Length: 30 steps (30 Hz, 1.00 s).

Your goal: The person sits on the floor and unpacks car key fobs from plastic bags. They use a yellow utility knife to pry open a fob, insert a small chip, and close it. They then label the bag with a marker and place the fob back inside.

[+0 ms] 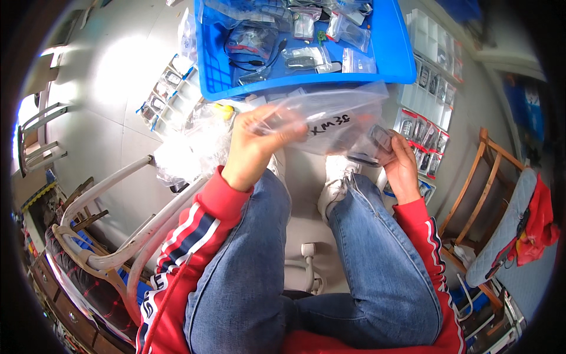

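Observation:
A clear plastic bag with black handwriting on it stretches between my two hands above my knees. Closed on its left part is my left hand, its fingers partly seen through the plastic and slightly blurred. My right hand pinches the bag's lower right corner between thumb and fingers. A small dark item, perhaps a key fob, shows through the plastic beside the right fingertips. Just beyond the bag stands a blue plastic crate holding several small bagged items and a black cable.
White compartment trays with dark fobs line the floor at right; another tray lies at left. Crumpled clear plastic bags sit by my left forearm. A pale chair frame stands at left, a wooden chair at right.

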{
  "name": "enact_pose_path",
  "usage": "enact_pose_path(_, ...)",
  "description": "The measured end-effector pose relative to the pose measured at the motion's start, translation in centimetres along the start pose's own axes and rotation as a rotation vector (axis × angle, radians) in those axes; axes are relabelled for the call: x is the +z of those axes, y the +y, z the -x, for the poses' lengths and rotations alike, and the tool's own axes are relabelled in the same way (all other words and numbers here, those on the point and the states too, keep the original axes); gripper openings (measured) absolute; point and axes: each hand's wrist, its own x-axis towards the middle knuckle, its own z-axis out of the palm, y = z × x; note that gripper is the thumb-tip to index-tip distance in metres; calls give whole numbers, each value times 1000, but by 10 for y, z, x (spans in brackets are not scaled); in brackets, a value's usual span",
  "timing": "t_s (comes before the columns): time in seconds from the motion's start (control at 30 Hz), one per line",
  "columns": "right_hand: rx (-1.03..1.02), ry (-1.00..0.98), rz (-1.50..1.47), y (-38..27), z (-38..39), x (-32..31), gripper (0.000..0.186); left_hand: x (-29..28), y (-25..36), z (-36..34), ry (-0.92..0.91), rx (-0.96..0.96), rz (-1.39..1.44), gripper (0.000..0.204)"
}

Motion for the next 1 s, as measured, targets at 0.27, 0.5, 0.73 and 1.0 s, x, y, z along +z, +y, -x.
enact_pose_path(0.27, 141, 55, 95, 17, -17, -23, 27, 9, 16, 24, -416, -174, 46, 11)
enact_pose_path(0.5, 48, -79, 578, -1, 13, 30, 20, 44, -4, 22, -810, -319, -184, 15)
enact_pose_path(0.73, 264, -635, 648, -52, 60, 88, 19, 41, -12, 22, -790, -424, -389, 19)
enact_pose_path(1.0, 428, -480, 725, -44, 58, 99, 20, 42, -17, 25, -748, -465, -279, 20)
